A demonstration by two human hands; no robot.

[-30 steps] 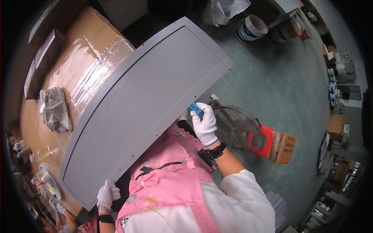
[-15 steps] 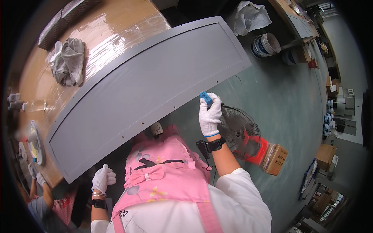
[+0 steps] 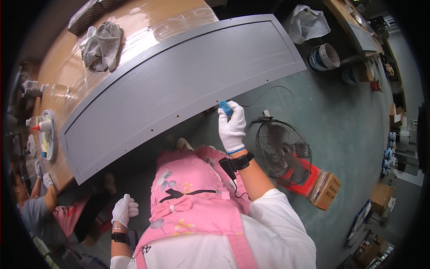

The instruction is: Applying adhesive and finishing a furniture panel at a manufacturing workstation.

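A long grey panel (image 3: pixel 188 67) with a curved far edge and a recessed border lies across the worktable. My right hand (image 3: pixel 232 127), in a white knitted glove, is closed on a small blue block (image 3: pixel 225 108), held between thumb and fingertips. The block is at the panel's near edge; whether it touches cannot be told. My left hand (image 3: pixel 125 210), also gloved, hangs low at my left side, away from the panel. Its fingers are curled in with the thumb up, and nothing shows in them. Small dark holes dot the panel's near rim.
On the film-covered table (image 3: pixel 148 20) are a crumpled grey cloth (image 3: pixel 101 46) and a round lid (image 3: pixel 48 134) with a red-tipped bottle (image 3: pixel 43 127). A floor fan (image 3: pixel 283 150), a cardboard box (image 3: pixel 324 190) and a bucket (image 3: pixel 324 57) stand rightward. A co-worker (image 3: pixel 42 215) is at left.
My right hand has moved left along the panel's near edge with the blue block. The view has shifted, showing more of the co-worker at left. My left hand stays curled and low.
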